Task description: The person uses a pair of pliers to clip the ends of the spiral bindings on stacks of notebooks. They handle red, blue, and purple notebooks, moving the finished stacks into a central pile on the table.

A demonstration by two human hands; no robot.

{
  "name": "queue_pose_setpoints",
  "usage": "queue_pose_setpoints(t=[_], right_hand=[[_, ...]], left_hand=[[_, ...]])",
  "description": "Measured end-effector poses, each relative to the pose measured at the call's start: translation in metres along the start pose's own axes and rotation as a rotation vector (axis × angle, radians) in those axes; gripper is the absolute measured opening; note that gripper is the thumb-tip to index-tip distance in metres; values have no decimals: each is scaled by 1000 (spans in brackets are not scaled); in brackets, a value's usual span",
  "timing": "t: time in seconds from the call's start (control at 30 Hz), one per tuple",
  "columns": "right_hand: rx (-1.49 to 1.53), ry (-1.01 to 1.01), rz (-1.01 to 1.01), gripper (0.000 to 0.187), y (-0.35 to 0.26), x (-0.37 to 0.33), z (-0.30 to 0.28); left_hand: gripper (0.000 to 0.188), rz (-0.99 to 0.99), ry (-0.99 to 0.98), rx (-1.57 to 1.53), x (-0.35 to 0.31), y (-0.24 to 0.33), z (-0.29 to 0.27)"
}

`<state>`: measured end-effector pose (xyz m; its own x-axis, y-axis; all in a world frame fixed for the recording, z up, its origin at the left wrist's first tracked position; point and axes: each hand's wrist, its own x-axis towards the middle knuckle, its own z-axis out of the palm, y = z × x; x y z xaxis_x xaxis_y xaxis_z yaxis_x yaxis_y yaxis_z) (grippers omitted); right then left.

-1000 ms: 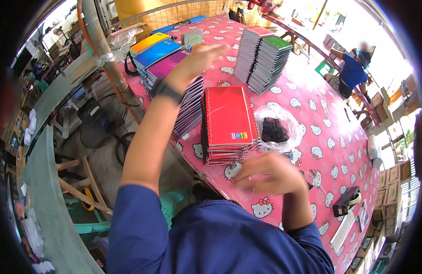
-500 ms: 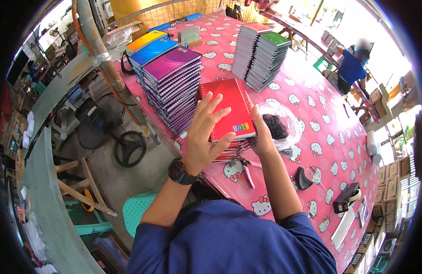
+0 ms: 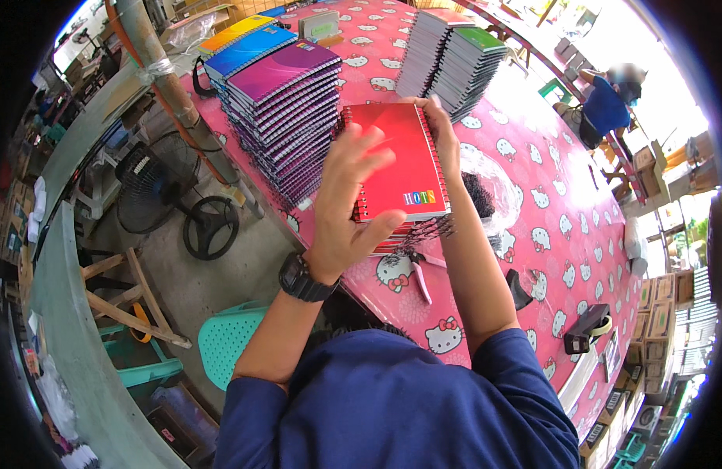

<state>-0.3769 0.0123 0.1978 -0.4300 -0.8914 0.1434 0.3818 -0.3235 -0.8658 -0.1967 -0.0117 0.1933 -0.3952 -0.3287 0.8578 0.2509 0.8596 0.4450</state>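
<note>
A stack of red spiral-bound notebooks (image 3: 396, 156) stands at the near edge of the table, a loose tangle of dark wire ends at its lower right corner. My left hand (image 3: 347, 195) is open at the stack's left side, fingers spread and blurred over the cover, thumb by the near edge. Around the far right corner curls my right hand (image 3: 441, 139), its fingertips at the far edge. Pink-handled pliers (image 3: 422, 281) lie just in front of the stack. Right of it, black binding wires (image 3: 478, 194) sit in clear plastic (image 3: 505, 199).
Tall purple notebooks (image 3: 283, 74), with blue (image 3: 248, 51) and yellow (image 3: 234, 33) piles behind, stand left. Two more stacks, one green-topped (image 3: 478, 39), stand farther back. A tape dispenser (image 3: 587, 328) lies right. A post (image 3: 154, 70), fan (image 3: 146, 184) and green stool (image 3: 230, 344) are left.
My right hand has slid from the notebooks' near right side to their far right corner. My left hand stays at the left side, its fingers moving. The view has shifted slightly.
</note>
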Motion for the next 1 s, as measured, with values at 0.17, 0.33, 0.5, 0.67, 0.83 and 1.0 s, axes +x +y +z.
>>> queue_pose_setpoints(t=[0.17, 0.33, 0.5, 0.67, 0.83, 1.0], right_hand=[[-327, 180, 264, 34, 57, -7, -94], [-864, 74, 147, 31, 126, -27, -154], [-1011, 77, -31, 31, 138, -30, -167], [-1119, -48, -89, 33, 150, -30, -166], [-1202, -199, -111, 37, 157, -26, -164], [-1337, -241, -50, 38, 138, -35, -145]], left_hand=[[89, -416, 31, -89, -91, -7, -15], [94, -671, -366, 302, -187, -29, 15], [85, -782, -287, 303, -180, -46, 27], [78, -786, -304, 239, -170, -63, 10], [54, -721, -399, 101, -159, -98, -9], [37, -714, -507, 82, -135, -123, -25]])
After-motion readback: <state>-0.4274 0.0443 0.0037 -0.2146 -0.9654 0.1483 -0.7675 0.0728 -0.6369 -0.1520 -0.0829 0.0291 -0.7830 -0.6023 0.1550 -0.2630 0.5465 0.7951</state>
